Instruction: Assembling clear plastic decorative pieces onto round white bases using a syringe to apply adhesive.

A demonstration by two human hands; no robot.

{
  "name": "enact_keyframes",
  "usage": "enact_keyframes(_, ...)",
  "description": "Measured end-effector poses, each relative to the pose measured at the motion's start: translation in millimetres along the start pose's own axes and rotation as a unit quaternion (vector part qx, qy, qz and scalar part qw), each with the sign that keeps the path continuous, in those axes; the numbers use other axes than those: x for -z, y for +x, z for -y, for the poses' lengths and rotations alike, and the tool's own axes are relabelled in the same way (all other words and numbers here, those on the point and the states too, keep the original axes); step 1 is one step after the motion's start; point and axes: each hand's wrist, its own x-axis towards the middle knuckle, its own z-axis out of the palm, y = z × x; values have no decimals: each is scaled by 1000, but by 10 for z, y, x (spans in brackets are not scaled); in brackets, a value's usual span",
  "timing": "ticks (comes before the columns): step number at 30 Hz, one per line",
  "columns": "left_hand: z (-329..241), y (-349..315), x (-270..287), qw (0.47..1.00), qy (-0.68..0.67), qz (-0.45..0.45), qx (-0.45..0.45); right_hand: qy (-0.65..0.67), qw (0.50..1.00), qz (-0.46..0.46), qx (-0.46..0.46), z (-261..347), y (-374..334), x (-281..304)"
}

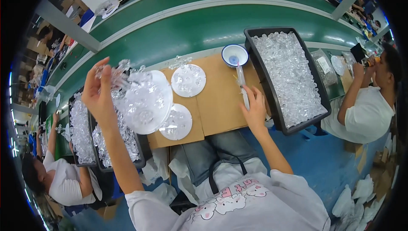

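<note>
My left hand (pixel 98 92) is raised at the left, its fingers closed on a clear plastic piece (pixel 123 71) with branching arms, blurred. Just right of it, a white disc (pixel 165 97) bearing clear plastic parts is tilted above the table; whether it hangs from that piece I cannot tell. My right hand (pixel 255 106) grips a slim, pale syringe-like tube (pixel 245 97), its far end near a white bowl with a blue rim (pixel 235 56). Two more white discs with clear parts, a farther one (pixel 189 80) and a nearer one (pixel 177 122), lie on brown cardboard (pixel 219 103).
On the right stands a black bin (pixel 278 99) heaped with clear plastic pieces. Similar bins (pixel 142 146) stand at the left. Behind runs a green conveyor belt (pixel 204 22). People sit close by on the left (pixel 68 180) and right (pixel 365 116).
</note>
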Motion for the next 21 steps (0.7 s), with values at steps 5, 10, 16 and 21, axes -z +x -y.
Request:
enact_keyframes(5,-35,16,-178,1000,18,14,-13,37,998,-44,34,-179,38,-159)
enact_keyframes(10,-54,41,-214,1000,17,13,8,156,981,-103,48,-197,42,-85)
enact_keyframes(16,-23,45,-194,998,-60,29,23,580,760,203,-210,152,-53,915)
enact_keyframes(21,-90,14,-157,996,-83,43,12,614,671,362,-206,422,105,1551)
